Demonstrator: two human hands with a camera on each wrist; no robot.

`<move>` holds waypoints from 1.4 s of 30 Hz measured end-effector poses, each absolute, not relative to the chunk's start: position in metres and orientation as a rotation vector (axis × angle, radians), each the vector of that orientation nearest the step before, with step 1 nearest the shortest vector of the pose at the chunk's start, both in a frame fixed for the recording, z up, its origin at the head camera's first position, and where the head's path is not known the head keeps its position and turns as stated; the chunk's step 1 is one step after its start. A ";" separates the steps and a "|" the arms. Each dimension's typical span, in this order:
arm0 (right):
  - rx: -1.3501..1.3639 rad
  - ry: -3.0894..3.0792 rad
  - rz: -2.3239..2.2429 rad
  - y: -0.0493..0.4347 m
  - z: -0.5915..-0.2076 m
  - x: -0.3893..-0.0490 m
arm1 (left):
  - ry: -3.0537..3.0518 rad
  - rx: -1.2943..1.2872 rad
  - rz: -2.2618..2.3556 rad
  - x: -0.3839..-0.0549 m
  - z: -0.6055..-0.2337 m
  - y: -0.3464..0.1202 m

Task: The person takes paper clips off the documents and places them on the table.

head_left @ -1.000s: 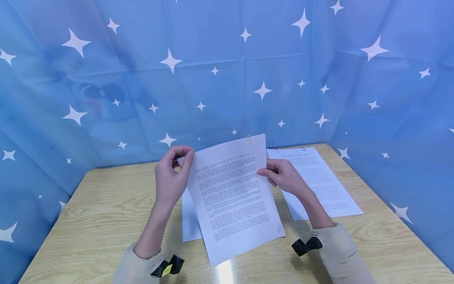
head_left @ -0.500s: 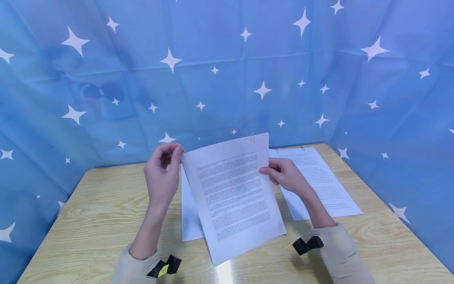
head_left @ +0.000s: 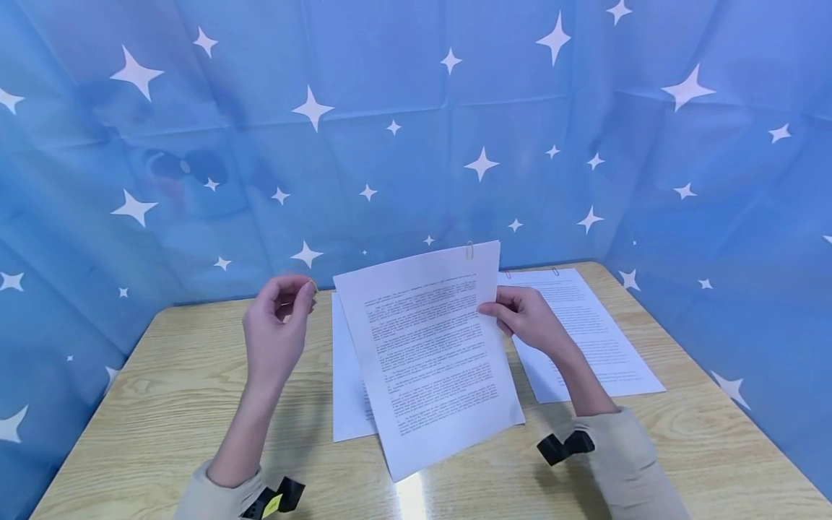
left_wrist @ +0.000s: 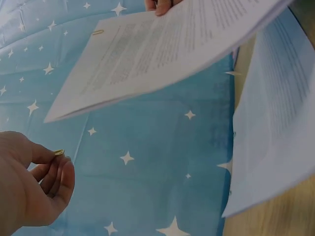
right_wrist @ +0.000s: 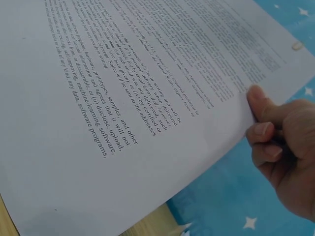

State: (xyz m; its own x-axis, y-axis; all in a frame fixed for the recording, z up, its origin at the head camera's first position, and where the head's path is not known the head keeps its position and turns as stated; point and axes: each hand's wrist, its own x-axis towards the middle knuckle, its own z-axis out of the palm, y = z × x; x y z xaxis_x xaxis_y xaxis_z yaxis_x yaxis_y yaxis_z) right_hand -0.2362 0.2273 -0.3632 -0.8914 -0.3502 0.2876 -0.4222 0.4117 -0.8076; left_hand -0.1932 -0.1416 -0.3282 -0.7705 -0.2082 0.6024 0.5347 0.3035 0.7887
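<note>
Left hand (head_left: pixel 276 321) pinches a yellow clip (left_wrist: pixel 59 153) between fingers — right hand (head_left: pixel 529 318) grips clipped sheets (head_left: pixel 432 361) — pages (head_left: pixel 604 343) lie near the bench's (head_left: pixel 162 390) far-right corner.

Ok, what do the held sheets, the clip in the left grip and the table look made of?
Sheets: matte white paper; they're printed, thin-edged and bow gently.
Clip: probably metal wire, perhaps coated; it's gold-yellow and seems shiny.
Table: wood or wood-look laminate, can't tell which, fairly glossy; it shows pale grain and a bright reflection.
</note>
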 end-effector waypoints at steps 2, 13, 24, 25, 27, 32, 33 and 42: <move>0.700 -2.577 1.498 0.227 -0.363 -0.236 | -2.019 -0.261 -1.492 -0.192 -0.331 -0.146; 0.698 -2.572 1.484 0.228 -0.365 -0.237 | -2.392 -0.187 -1.314 -0.187 -0.352 -0.173; 0.688 -2.570 1.505 0.227 -0.363 -0.236 | -2.649 -0.152 -1.295 -0.187 -0.373 -0.190; 0.687 -2.570 1.507 0.227 -0.363 -0.236 | -2.667 -0.149 -1.299 -0.187 -0.375 -0.191; 0.682 -2.572 1.513 0.228 -0.363 -0.236 | -2.704 -0.142 -1.301 -0.187 -0.379 -0.192; 0.685 -2.577 1.510 0.227 -0.364 -0.236 | -2.785 -0.116 -1.293 -0.186 -0.388 -0.195; 0.685 -2.577 1.508 0.226 -0.364 -0.236 | -2.801 -0.111 -1.289 -0.186 -0.390 -0.195; 0.691 -2.574 1.501 0.227 -0.366 -0.238 | -2.928 -0.146 -1.290 -0.188 -0.399 -0.196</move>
State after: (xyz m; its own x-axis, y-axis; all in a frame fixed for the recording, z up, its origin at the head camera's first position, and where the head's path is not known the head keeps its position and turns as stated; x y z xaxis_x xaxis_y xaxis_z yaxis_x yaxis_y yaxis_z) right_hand -0.2380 0.2274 -0.3659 -0.8946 -0.3390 0.2911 -0.4203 0.4172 -0.8058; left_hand -0.1879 -0.1956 -0.3995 -0.9939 0.1081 -0.0195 0.0586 0.6716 0.7386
